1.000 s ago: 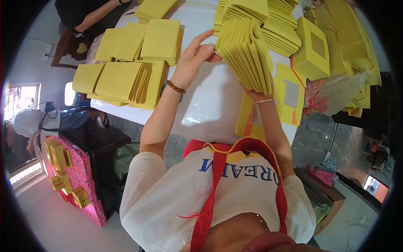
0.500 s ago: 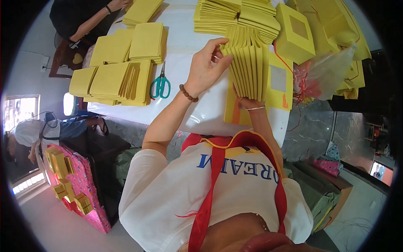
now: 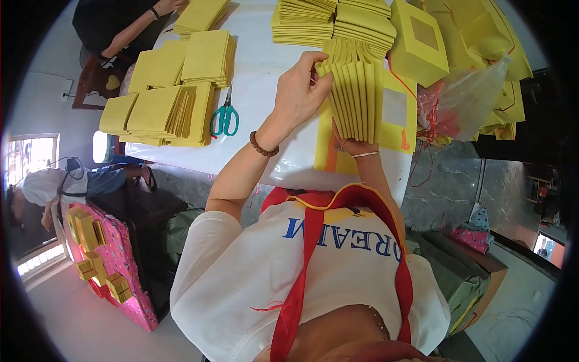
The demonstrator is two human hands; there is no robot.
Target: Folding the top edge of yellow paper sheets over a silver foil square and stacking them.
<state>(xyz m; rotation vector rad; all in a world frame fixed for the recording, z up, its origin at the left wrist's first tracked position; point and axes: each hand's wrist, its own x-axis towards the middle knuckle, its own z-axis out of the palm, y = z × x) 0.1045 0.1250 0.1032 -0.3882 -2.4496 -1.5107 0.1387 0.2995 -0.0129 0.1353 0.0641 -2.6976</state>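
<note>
A fanned stack of folded yellow paper bags (image 3: 354, 99) stands on edge over the table, its folds facing me. From below, my right hand (image 3: 356, 146) is closed around its near end; most of those fingers are hidden behind the stack. At the upper left corner, my left hand (image 3: 300, 89) pinches the outermost bag between thumb and fingers. Beneath the stack lie flat yellow pieces (image 3: 395, 130), one with a pale rectangular window and an orange mark. Teal-handled scissors (image 3: 225, 119) rest to the left of my left forearm.
Piles of folded yellow bags (image 3: 163, 111) cover the table's left side, with more stacks (image 3: 304, 21) at the back. A yellow box (image 3: 419, 42) and a clear plastic bag of red cords (image 3: 458, 99) sit at right. Another person's arm (image 3: 136, 33) reaches in at far left.
My left thumb and fingers have drawn closer together on the stack's left edge. The right hand keeps its hold, while the whole view has shifted slightly.
</note>
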